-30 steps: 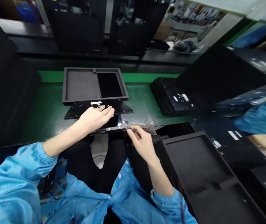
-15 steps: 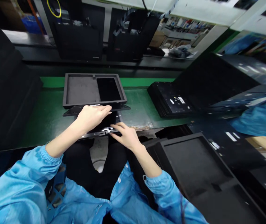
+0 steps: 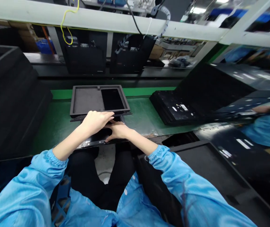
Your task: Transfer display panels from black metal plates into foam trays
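My left hand point(image 3: 96, 122) is closed over the upper edge of a thin black panel point(image 3: 125, 114), which stands raised above a flat black unit point(image 3: 97, 142) at the table's front edge. My right hand point(image 3: 118, 130) reaches in between the panel and the unit. Its thumb is spread from the fingers toward the unit's front rim, and I make out nothing in its grasp. Part of its fingertips is hidden close to the left hand. Directly behind the panel lies a grey foam tray point(image 3: 87, 97) with a dark rectangular plate point(image 3: 112, 99) in its right compartment.
Stacked black panels point(image 3: 175, 107) lie right on the green table point(image 3: 142, 110). Tall black foam trays point(image 3: 9, 104) stand left. More trays point(image 3: 203, 167) sit low at right. Black units point(image 3: 85, 58) lean on the back rail. A co-worker's blue sleeve point(image 3: 265, 130) shows far right.
My right hand has moved from the unit's front rim, up and inward toward the left hand. The raised panel's face shows less. The head view has tilted upward.
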Action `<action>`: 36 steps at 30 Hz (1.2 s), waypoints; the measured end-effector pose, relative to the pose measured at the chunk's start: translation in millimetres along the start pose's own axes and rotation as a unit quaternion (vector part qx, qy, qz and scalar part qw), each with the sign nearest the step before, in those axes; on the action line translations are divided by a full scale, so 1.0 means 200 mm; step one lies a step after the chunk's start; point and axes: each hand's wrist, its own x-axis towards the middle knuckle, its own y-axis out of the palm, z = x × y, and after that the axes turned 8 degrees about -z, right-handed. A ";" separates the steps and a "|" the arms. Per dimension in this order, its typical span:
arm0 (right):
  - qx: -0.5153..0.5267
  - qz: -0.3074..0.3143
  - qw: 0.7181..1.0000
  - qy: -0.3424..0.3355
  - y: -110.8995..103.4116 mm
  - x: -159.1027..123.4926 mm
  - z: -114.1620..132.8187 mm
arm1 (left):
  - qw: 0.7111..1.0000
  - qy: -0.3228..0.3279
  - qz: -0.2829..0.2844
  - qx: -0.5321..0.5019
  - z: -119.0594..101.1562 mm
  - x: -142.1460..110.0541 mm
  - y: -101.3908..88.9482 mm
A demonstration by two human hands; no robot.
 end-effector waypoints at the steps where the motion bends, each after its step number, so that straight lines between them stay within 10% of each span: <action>1: -0.004 0.002 1.000 -0.006 -0.01 0.02 0.00 | 1.000 -0.002 -0.002 0.002 0.00 0.00 0.00; 12: -0.206 -0.066 0.949 -0.228 -0.05 -0.10 0.13 | 1.000 -0.018 -0.007 -0.002 0.02 0.00 -0.04; 19: -0.135 -0.089 0.977 -0.139 -0.29 -0.26 0.13 | 1.000 -0.016 -0.012 -0.020 0.05 0.03 -0.05; 27: -0.121 -0.248 0.934 -0.226 -0.60 -0.97 0.11 | 0.992 0.099 -0.061 0.044 -0.08 -0.16 0.15; 36: -0.144 -0.436 0.888 -0.003 -0.62 -1.21 -0.10 | 0.989 0.122 -0.069 0.051 -0.27 -0.37 0.41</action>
